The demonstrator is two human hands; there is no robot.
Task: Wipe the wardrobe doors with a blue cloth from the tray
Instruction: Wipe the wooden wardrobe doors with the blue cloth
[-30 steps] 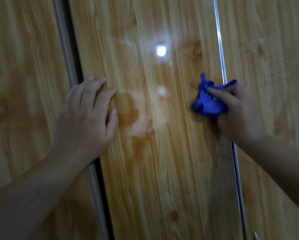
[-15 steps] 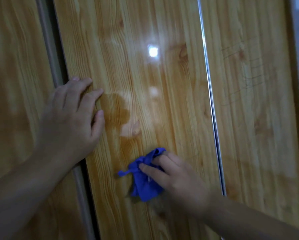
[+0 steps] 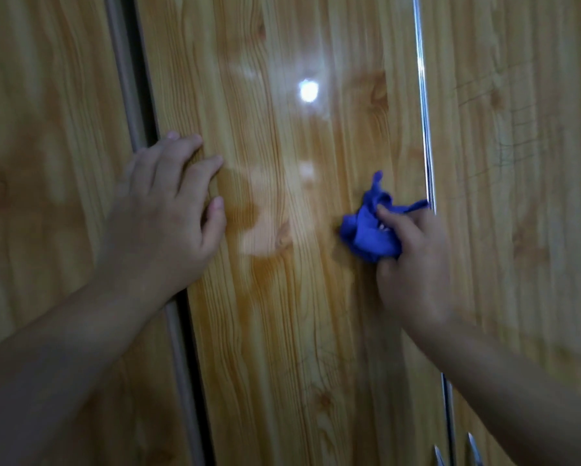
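Right hand [image 3: 413, 257] is scrubbing the middle wardrobe door [image 3: 282, 331] with fingers bunched on the blue cloth [image 3: 370, 230] (left hand [image 3: 168, 213], fingers spread, is bracing), though that loose wad is probably risking slipping out.

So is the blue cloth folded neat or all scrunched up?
Scrunched up. The blue cloth is a crumpled wad under the right hand, with loose corners sticking out, pressed on the middle door.

My single head-worn camera faces the wardrobe doors [image 3: 299, 297] straight on, close up, tilted slightly, wood filling the frame
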